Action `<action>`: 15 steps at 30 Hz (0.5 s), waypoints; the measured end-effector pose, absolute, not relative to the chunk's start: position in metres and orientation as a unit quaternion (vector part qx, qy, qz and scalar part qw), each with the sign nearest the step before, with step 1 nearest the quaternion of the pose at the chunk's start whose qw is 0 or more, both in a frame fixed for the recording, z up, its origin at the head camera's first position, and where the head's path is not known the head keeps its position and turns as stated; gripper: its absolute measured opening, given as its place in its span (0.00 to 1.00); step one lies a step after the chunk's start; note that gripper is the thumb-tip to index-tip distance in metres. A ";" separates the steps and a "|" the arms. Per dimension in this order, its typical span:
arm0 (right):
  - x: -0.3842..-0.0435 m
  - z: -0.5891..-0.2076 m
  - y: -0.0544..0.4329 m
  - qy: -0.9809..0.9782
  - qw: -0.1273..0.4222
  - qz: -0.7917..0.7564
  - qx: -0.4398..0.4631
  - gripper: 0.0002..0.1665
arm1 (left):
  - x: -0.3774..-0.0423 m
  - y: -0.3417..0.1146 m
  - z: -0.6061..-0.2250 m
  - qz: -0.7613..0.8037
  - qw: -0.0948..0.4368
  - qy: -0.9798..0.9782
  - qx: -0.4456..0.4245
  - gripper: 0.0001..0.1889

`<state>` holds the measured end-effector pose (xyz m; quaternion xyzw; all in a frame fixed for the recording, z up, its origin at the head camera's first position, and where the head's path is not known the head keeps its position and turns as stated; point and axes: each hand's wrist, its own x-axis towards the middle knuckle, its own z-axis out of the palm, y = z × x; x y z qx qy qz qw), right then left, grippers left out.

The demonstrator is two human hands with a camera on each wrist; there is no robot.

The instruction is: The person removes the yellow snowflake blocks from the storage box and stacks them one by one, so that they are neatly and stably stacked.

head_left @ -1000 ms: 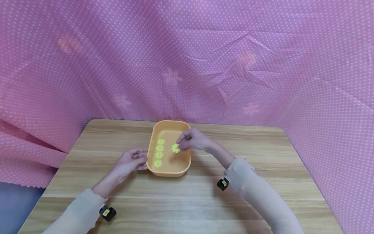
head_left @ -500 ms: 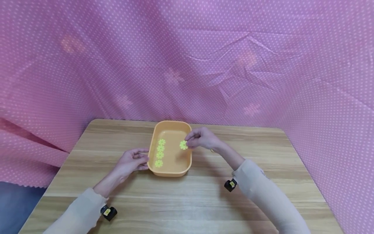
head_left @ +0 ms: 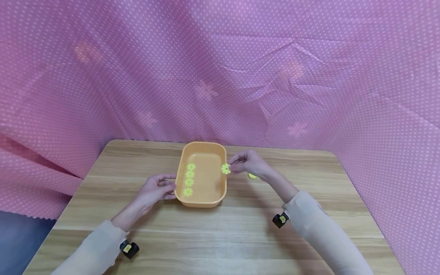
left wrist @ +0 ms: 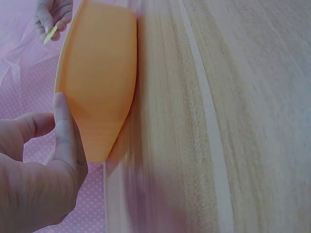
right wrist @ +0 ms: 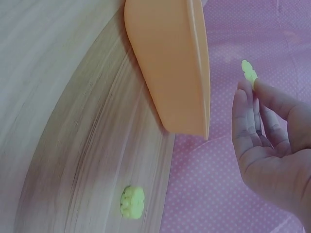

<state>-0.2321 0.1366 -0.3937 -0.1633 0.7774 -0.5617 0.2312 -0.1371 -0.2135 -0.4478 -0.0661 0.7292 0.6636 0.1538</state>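
Observation:
My right hand (head_left: 250, 163) pinches a thin yellow flower-shaped piece (head_left: 225, 169) between thumb and fingertips, held above the right rim of an orange tray (head_left: 207, 179). Edge-on, the same flower piece (right wrist: 249, 73) shows in the right wrist view. Inside the tray, several yellow flower pieces (head_left: 189, 182) lie in a column along the left side. My left hand (head_left: 156, 191) rests its fingertips against the tray's left side. In the left wrist view, a nearly straight finger of the left hand (left wrist: 46, 170) touches the tray's rim (left wrist: 59, 73), with the thumb apart from it.
A small stack of yellow flower pieces (right wrist: 132, 202) sits on the wooden table (head_left: 213, 236), right of the tray and partly hidden by the right wrist in the head view. A pink dotted cloth (head_left: 220, 76) hangs behind and around the table.
My right hand has moved right with the flower piece, from over the tray's inside to its right rim. The stack by the right wrist has come into sight. The left hand stays at the tray.

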 end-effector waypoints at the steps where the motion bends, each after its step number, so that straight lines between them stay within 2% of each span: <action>1: -0.232 -0.394 0.139 0.778 0.229 -0.563 -0.162 0.15 | -0.137 -0.214 -0.448 0.663 0.154 0.729 -0.066 0.26; 15: -0.230 -0.393 0.168 0.786 0.214 -0.563 -0.139 0.18 | -0.136 -0.214 -0.449 0.667 0.150 0.727 -0.063 0.26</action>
